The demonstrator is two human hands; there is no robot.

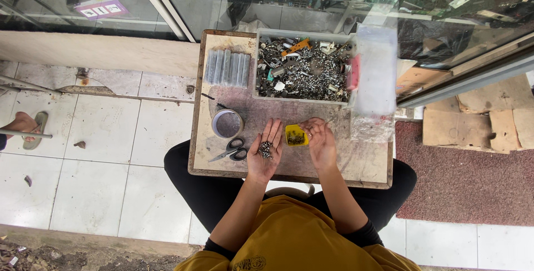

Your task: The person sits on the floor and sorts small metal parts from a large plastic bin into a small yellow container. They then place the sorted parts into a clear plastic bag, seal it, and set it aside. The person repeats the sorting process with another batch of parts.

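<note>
Wooden board (345, 165) over white tiles (100, 137); left hand (265, 151) cups screws (266, 149), right hand (320, 140) loosely curled.

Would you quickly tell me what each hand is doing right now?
Left hand: open, palm up, cradling a small pile of screws.
Right hand: fingers curled beside the yellow tray; whether it holds anything cannot be told.

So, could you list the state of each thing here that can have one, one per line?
left hand: open, palm up, small metal screws lying in it
right hand: fingers curled, beside the yellow tray
yellow tray: holds a few small parts
scissors: blades shut, lying flat
grey bin: uncovered, full of metal parts
round container: no lid
</note>
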